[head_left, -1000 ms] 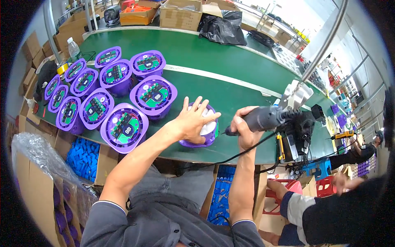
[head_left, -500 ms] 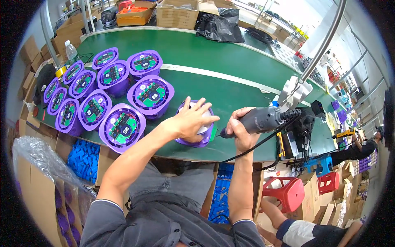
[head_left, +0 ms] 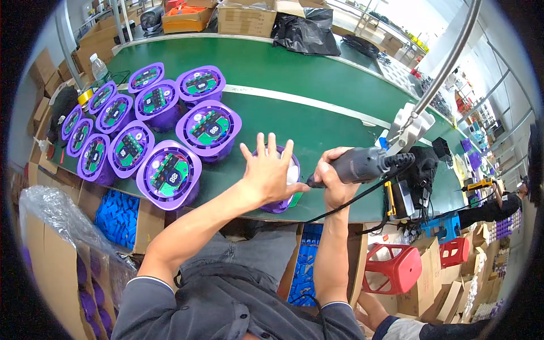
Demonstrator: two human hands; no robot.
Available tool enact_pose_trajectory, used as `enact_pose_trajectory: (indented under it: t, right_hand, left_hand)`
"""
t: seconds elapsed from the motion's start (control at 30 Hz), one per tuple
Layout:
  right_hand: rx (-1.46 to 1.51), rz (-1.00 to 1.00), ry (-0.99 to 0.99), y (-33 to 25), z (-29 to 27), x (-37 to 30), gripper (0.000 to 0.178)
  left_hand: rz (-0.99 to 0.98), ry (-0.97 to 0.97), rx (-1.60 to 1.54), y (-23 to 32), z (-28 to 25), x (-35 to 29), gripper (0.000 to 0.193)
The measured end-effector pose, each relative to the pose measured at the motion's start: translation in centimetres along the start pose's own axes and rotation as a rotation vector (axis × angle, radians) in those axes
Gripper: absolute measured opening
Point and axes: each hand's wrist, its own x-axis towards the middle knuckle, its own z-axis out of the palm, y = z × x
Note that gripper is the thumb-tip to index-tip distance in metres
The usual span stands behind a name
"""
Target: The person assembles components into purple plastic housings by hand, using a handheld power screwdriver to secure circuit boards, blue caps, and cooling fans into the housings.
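My left hand (head_left: 267,174) lies over a purple plastic housing (head_left: 276,209) at the bench's near edge, its fingers spread and pointing away from me. Beneath the palm a white part (head_left: 293,173) shows inside the housing; the hand hides most of it. A bit of green (head_left: 296,199) peeks out at the housing's right side. Just to the right, my right hand (head_left: 336,180) is wrapped round a dark grey electric screwdriver (head_left: 362,165). The tool is held sideways, nose toward the left hand, with its black cord (head_left: 347,209) trailing below.
Several purple housings with green circuit boards (head_left: 209,129) stand in rows on the left of the green bench (head_left: 317,136). A metal bracket (head_left: 408,129) hangs from a pole at right. Below are boxes of blue parts (head_left: 117,218) and a red stool (head_left: 396,267). Other people work at far right.
My left hand has turned, its fingers now spread straighter and farther apart over the housing. The housing sits slightly farther right. The screwdriver stays in my right hand, almost unmoved.
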Motion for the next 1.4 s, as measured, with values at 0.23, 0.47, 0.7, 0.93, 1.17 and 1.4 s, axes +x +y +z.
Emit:
enact_pose_trajectory:
  t: [0.23, 0.47, 0.7, 0.93, 1.17, 1.4]
  right_hand:
    - [0.050, -0.012, -0.005, -0.6, -1.3, -0.1, 0.029]
    - [0.027, -0.020, -0.046, 0.5, 0.2, 0.1, 0.028]
    - [0.119, 0.023, -0.099, 0.8, 0.7, 0.6, 0.030]
    - [0.055, 0.021, -0.059, 0.6, 1.3, 0.8, 0.027]
    - [0.070, 0.036, -0.081, 1.0, 1.6, 0.7, 0.029]
    - [-0.125, 0.108, -0.060, 1.4, 1.5, 1.7, 0.021]
  left_hand:
    - [0.442, -0.390, 0.204, -2.0, -2.6, 1.0, 0.085]
    - [0.288, -0.075, 0.098, -2.4, 0.5, -0.5, 0.090]
    - [0.314, -0.017, 0.054, -2.9, 0.8, -0.6, 0.087]
    - [0.304, 0.016, 0.032, -3.0, 1.2, -0.8, 0.085]
    - [0.311, 0.028, 0.032, -3.5, 1.3, -1.1, 0.084]
    - [0.346, 0.042, 0.033, -3.0, 1.0, -0.3, 0.083]
